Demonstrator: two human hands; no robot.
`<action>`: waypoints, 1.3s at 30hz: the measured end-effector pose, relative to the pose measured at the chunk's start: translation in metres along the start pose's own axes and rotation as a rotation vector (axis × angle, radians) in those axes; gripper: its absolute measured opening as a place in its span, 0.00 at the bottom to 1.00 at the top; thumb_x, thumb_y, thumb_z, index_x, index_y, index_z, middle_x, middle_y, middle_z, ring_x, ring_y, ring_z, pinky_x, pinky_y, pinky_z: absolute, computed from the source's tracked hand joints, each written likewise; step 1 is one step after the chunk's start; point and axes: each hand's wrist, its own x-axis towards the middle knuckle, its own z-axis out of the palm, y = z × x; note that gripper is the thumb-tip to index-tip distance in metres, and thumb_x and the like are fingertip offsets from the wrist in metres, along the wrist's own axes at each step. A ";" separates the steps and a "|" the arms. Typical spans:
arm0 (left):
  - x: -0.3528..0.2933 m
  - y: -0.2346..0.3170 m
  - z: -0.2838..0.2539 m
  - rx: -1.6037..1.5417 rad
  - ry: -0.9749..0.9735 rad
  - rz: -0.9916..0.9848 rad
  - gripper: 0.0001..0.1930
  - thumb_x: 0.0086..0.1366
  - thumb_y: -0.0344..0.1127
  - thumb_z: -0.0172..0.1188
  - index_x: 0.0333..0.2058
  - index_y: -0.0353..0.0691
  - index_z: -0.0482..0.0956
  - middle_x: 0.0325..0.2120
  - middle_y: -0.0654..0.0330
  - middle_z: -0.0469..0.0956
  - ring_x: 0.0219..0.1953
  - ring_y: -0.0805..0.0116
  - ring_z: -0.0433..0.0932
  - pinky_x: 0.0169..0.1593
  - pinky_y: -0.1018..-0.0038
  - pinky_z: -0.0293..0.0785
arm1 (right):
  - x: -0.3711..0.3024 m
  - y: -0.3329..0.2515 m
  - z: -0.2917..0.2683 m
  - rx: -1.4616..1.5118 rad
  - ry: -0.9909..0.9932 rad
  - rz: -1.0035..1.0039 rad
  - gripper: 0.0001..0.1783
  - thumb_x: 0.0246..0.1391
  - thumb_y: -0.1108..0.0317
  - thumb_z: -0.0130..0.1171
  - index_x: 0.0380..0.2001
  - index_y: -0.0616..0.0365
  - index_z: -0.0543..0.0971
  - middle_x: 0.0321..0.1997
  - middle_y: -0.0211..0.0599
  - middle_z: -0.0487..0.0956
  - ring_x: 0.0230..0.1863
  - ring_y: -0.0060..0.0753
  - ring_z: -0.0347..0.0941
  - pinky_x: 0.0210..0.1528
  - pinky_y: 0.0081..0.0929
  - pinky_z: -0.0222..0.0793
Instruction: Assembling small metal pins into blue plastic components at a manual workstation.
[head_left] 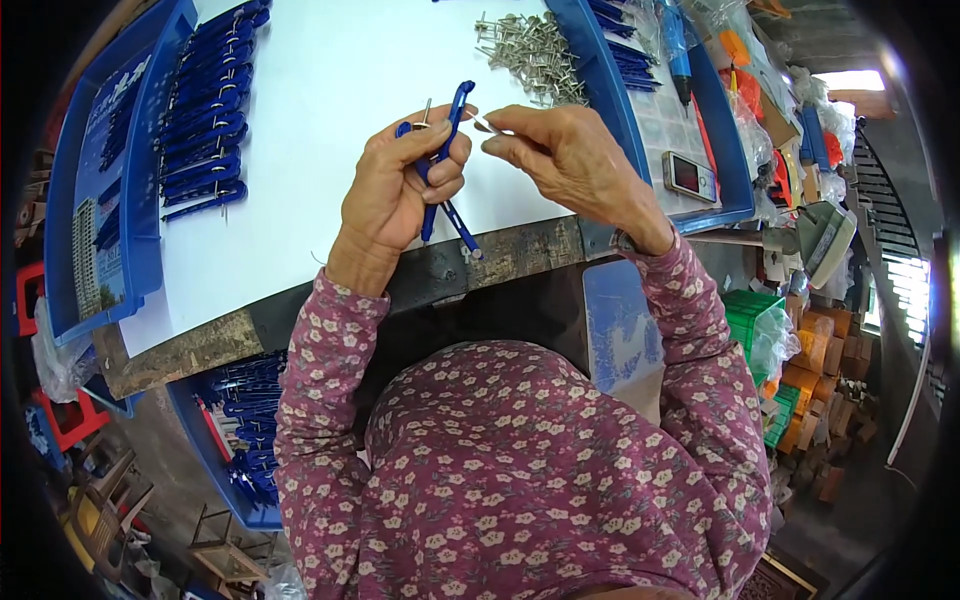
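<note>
Above the near edge of the white-covered table, my left hand (390, 190) is closed around a long blue plastic part (459, 108) with slender arms that spread below the fingers. A thin metal pin (427, 112) stands up beside the left thumb. Just to the right, my right hand (580, 150) pinches a small shiny metal piece (486, 125) between thumb and forefinger, close to the upper end of the blue part. Its exact kind is too small to tell. Beyond the right hand lies a heap of metal pins with flat round heads (530, 55).
A row of similar blue parts with metal pins (208, 120) lies at the left, beside a blue tray (147, 225). Another blue tray (625, 120) on the right holds blue parts, a mobile phone (690, 177) and a blue tool (677, 55). Below the table sits a blue crate (210, 440).
</note>
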 end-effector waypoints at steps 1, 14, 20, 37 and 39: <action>0.000 0.000 -0.001 -0.002 0.001 -0.001 0.13 0.62 0.28 0.43 0.43 0.25 0.64 0.22 0.59 0.68 0.15 0.83 0.58 0.15 0.88 0.55 | 0.000 0.000 -0.001 0.000 -0.001 0.002 0.12 0.50 0.67 0.55 0.35 0.63 0.77 0.13 0.35 0.68 0.14 0.21 0.59 0.18 0.20 0.55; 0.000 -0.002 -0.001 0.003 0.001 -0.048 0.15 0.61 0.28 0.46 0.45 0.24 0.64 0.23 0.59 0.68 0.17 0.83 0.59 0.16 0.89 0.56 | 0.006 0.005 -0.009 -0.201 -0.051 -0.068 0.09 0.46 0.68 0.57 0.32 0.61 0.78 0.19 0.43 0.74 0.17 0.40 0.68 0.20 0.30 0.62; 0.004 -0.004 -0.003 0.012 0.001 -0.047 0.12 0.59 0.28 0.49 0.39 0.26 0.68 0.22 0.56 0.72 0.17 0.80 0.64 0.16 0.86 0.58 | 0.010 0.014 -0.009 -0.352 -0.046 -0.227 0.07 0.46 0.69 0.56 0.27 0.61 0.77 0.20 0.40 0.74 0.20 0.40 0.70 0.23 0.32 0.64; 0.004 0.002 -0.007 -0.064 -0.095 -0.293 0.11 0.59 0.25 0.46 0.39 0.21 0.66 0.21 0.55 0.69 0.13 0.84 0.58 0.11 0.89 0.52 | 0.030 0.013 -0.038 -0.620 -0.360 -0.595 0.04 0.35 0.73 0.57 0.18 0.60 0.73 0.21 0.33 0.69 0.29 0.33 0.68 0.32 0.25 0.65; 0.003 0.003 -0.006 -0.064 -0.123 -0.336 0.12 0.59 0.24 0.45 0.39 0.20 0.66 0.21 0.55 0.68 0.13 0.86 0.57 0.11 0.90 0.51 | 0.030 0.013 -0.038 -0.635 -0.368 -0.657 0.05 0.33 0.72 0.57 0.17 0.61 0.72 0.20 0.32 0.68 0.29 0.31 0.67 0.31 0.23 0.65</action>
